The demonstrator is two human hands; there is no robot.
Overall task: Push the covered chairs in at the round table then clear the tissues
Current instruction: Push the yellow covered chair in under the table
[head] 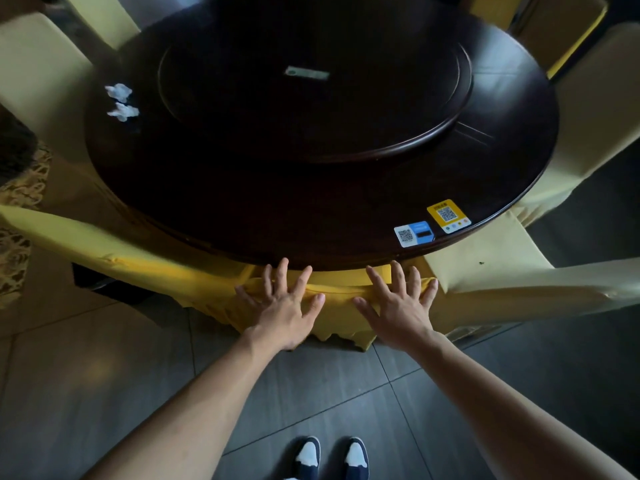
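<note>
- Left hand (282,306) and right hand (398,303) lie flat, fingers spread, on the yellow chair (337,306) back, probably to shove it evenly under the round table (242,209).
- Tissues (121,102) sit untouched at the table's far-left edge.

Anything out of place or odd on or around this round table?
Two crumpled white tissues lie loose near the round table's left edge. Otherwise nothing odd: both the left hand and right hand press the yellow-covered chair.
</note>
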